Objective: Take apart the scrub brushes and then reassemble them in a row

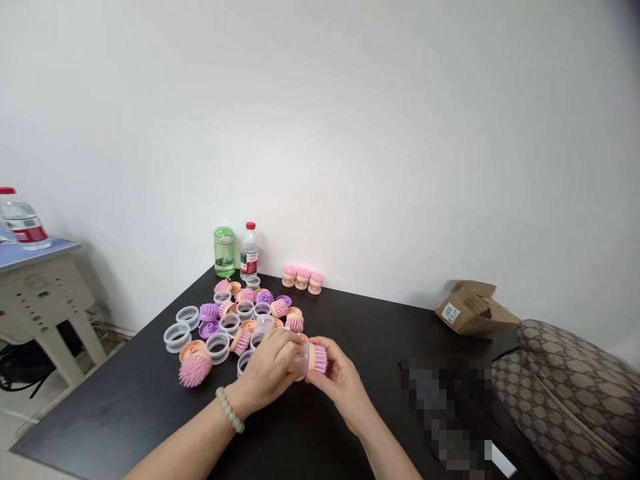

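Note:
A pink bristle brush with a peach base and a translucent ring (318, 359) is held between both hands above the black table. My left hand (273, 367), with a beaded bracelet at the wrist, closes its fingers on the ring side. Around the bristle end wrap the thumb and fingers of my right hand (340, 380). Left of and behind the hands lie several translucent rings (217, 349), pink brush heads (195, 370), purple pieces (209, 329) and peach pieces. Three assembled pink brushes (302, 279) stand in a row near the wall.
A green bottle (225, 253) and a red-capped water bottle (249, 252) stand at the back corner. To the right are a brown paper bag (475, 309), a patterned bag (575, 387) and a blurred dark item. Another bottle (25, 223) is on a side table at left.

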### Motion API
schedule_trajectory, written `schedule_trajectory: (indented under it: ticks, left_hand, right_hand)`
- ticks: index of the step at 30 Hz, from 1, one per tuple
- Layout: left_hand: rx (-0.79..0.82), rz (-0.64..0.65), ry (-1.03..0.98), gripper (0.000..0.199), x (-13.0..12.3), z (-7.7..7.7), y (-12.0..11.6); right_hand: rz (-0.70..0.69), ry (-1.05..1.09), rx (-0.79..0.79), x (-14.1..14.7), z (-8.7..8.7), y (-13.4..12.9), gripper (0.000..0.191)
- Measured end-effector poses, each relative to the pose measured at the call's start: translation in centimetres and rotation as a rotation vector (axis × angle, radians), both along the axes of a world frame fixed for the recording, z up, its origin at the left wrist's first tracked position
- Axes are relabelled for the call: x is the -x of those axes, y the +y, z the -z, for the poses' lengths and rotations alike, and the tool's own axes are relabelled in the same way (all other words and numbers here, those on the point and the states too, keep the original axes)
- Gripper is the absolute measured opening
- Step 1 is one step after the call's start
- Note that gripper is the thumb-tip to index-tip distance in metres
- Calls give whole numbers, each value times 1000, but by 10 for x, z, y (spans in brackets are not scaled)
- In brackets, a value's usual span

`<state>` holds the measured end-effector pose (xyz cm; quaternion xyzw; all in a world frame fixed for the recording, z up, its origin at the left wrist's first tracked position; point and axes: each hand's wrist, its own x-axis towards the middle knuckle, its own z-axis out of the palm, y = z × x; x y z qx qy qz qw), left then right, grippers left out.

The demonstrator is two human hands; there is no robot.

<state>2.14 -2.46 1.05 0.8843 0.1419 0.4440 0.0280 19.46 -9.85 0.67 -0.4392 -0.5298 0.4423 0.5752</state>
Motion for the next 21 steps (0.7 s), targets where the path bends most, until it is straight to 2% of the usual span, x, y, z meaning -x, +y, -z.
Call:
schedule_trajectory:
  ticks: [2,4,7,10,12,14,16,18,21]
  left_hand:
    - [16,-7,-10,20,0,1,0]
    - [13,-7,-4,18,0,2,0]
    - [0,12,19,15,0,3,0]
    - [66,11,34,20,0,0,-2]
    - [179,-26,50,26,1,-2,-2]
    - [301,-66,64,31,3,-5,-3]
    - [391,-75,54,32,4,-7,-3]
    - [446,-37,-2,36,5,-9,-2]
    - [507,57,-103,51,8,-13,1]
  right_hand:
    - [2,50,-34,0,1,-1,66]
    - [6,80,5,-1,4,-1,72]
    - [26,14,82,-2,5,0,50]
    - [66,-101,-26,-4,2,-1,38]
    - [89,-141,-132,-5,-1,-2,39]
    - [84,-134,-148,-5,-2,-3,45]
    - [65,-121,-91,-8,0,-2,49]
    - [103,-138,-37,-14,4,0,48]
    - [268,-269,28,-30,12,7,45]
